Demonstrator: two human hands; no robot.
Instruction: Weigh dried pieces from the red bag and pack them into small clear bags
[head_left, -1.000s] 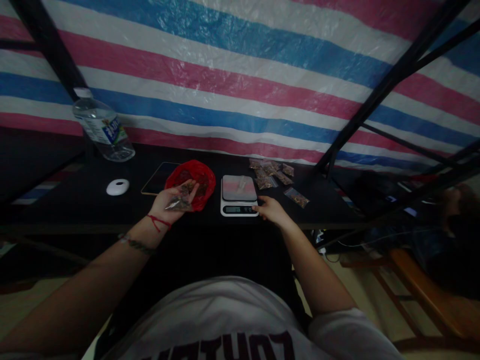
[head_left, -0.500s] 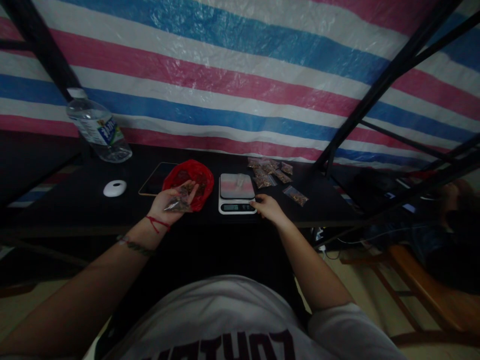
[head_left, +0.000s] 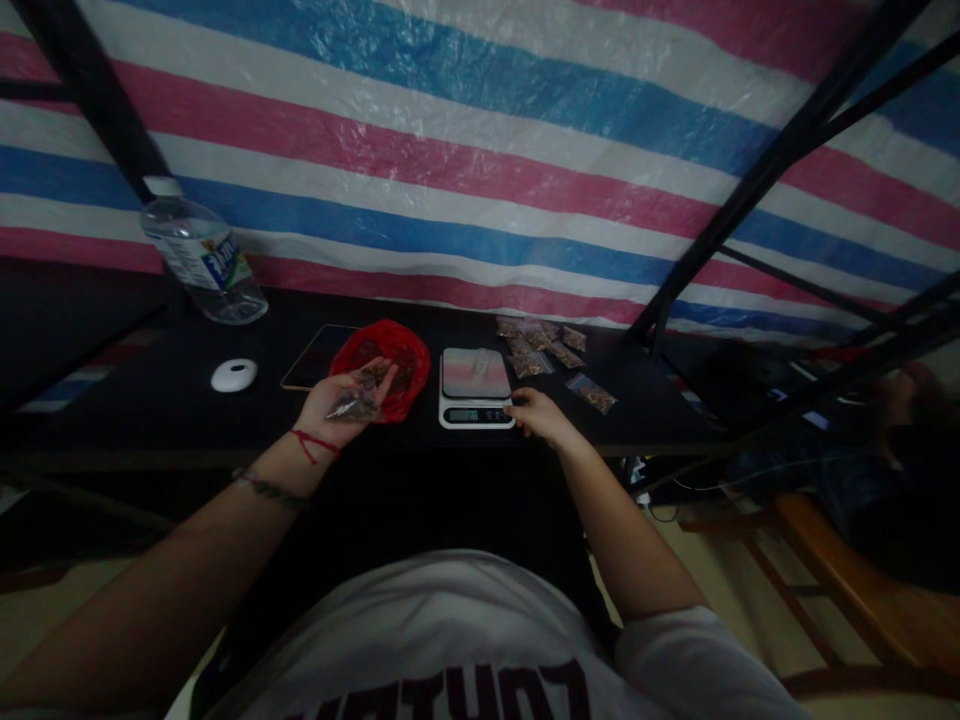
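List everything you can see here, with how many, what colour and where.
scale: one, white with a grey platform, middle of the table
red bag: one, red, left of the scale
packets: a small cluster, clear with brown contents, right of and behind the scale
lone packet: one, clear with brown contents, right of the scale
tablet: one, dark with a pale edge, flat, left of the red bag
disc: one, white, left part of the table
bottle: one, clear with a white cap, back left
table: one, black
tarp: one, pink, blue and white stripes, behind the table
left hand: palm up, holding a small packet
right hand: at the scale's front right corner
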